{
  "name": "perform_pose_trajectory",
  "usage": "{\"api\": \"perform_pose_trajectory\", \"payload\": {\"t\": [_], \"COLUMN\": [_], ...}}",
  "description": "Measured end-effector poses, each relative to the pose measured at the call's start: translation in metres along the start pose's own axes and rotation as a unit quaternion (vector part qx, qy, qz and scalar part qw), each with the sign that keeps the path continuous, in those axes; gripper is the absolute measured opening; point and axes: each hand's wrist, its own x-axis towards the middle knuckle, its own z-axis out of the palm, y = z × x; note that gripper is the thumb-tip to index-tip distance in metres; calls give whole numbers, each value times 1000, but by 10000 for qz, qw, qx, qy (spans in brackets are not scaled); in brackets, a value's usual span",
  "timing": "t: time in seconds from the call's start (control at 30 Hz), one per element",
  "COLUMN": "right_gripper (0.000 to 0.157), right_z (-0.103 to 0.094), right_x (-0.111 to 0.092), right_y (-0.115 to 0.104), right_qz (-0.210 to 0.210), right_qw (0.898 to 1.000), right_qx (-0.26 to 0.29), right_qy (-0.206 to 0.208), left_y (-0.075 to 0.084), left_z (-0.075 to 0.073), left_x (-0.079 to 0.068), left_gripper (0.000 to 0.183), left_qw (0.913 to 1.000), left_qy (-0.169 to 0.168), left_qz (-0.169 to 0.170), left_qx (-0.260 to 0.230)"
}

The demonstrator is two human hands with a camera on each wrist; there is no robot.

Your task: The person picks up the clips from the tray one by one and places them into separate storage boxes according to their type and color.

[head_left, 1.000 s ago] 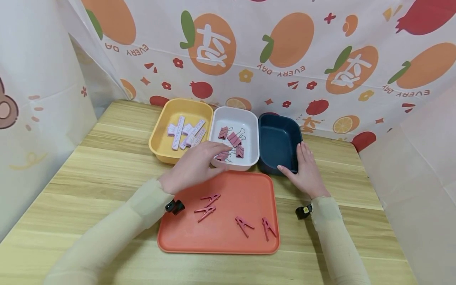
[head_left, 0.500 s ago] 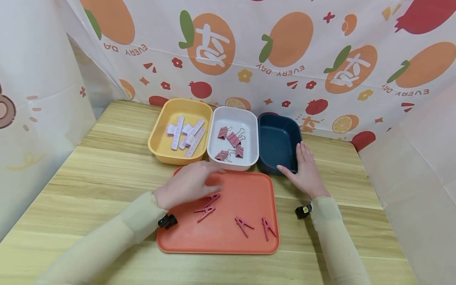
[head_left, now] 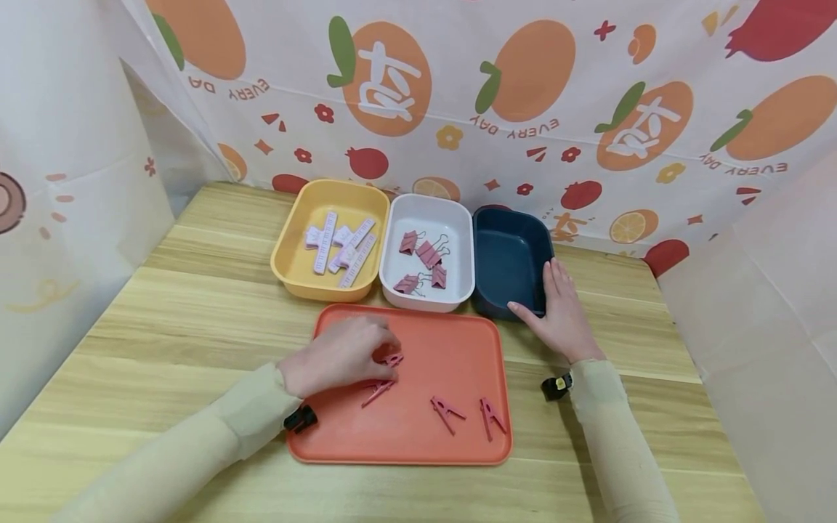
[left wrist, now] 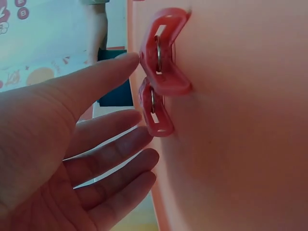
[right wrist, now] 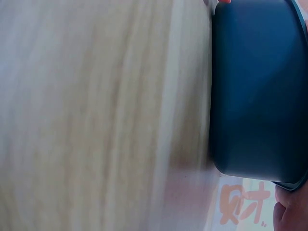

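My left hand (head_left: pixel 346 354) reaches over the orange tray (head_left: pixel 451 341). In the left wrist view its thumb and loosely bent fingers lie beside two pink clothespins, the nearer clothespin (left wrist: pixel 171 85) at the thumb tip and the farther clothespin (left wrist: pixel 164 126) by the fingers; no pinch is visible. The hand partly hides both in the head view. Two more pink clothespins, a middle clothespin (head_left: pixel 446 411) and a right clothespin (head_left: pixel 490 414), lie on the tray. My right hand (head_left: pixel 561 319) rests on the front right corner of the dark blue box (head_left: pixel 506 250), thumb at the front rim, fingers along the side.
Left of the blue box stands a white box (head_left: pixel 428 214) with several pink binder clips (head_left: pixel 429 253). A yellow box (head_left: pixel 340 192) with several pale purple ruler-like pieces (head_left: pixel 325 243) adjoins it. Behind the boxes hangs a fruit-print cloth (head_left: pixel 458 87).
My left hand has moved from above the white box down and toward me, to the clothespins on the tray's left. The right hand has stayed at the blue box.
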Motion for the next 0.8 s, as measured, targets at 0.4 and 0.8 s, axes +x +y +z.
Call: {"api": "perform_pose_trajectory", "payload": {"t": [0.4,0.8], "right_gripper": [114,114], "right_z": [0,-1], "right_x": [0,-1], "right_y": [1,-1], "right_qz": [-17,26], "right_qw": [10000,10000], "right_qx": [-8,51], "right_qy": [-11,-60], "left_y": [3,11], "left_z": [5,10], "left_x": [-1,2], "left_gripper": [18,12], "left_qw": [9996,9995], "left_qy": [-170,-70], "left_qz": [143,-267], "left_qx": [-174,-122]}}
